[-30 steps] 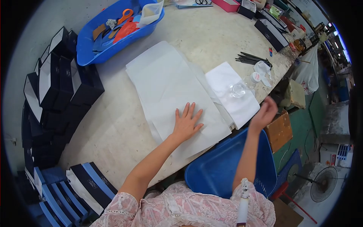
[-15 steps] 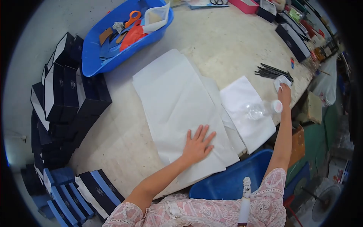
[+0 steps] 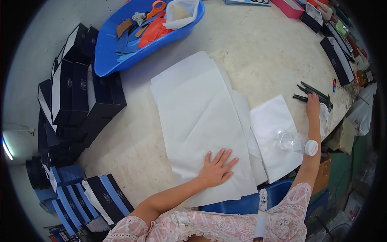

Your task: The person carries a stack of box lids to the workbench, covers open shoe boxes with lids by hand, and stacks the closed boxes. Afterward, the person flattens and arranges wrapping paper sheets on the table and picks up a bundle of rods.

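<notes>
My left hand lies flat with its fingers spread on a stack of large white paper sheets. My right hand reaches to a loose bundle of thin black sticks, its fingers together and closed over them. A crumpled white piece lies beside that hand, partly hidden. Under my right forearm's inner side, a clear plastic bottle with a white cap lies on a smaller stack of white sheets.
A blue basin with orange-handled scissors and scraps stands at the back left. Dark boxes are piled along the left side, with blue and dark boxes nearer me. More boxes stand at the back right.
My right hand has moved from the crumpled white piece to the black sticks. My left hand stays flat on the sheets. The camera view has shifted slightly.
</notes>
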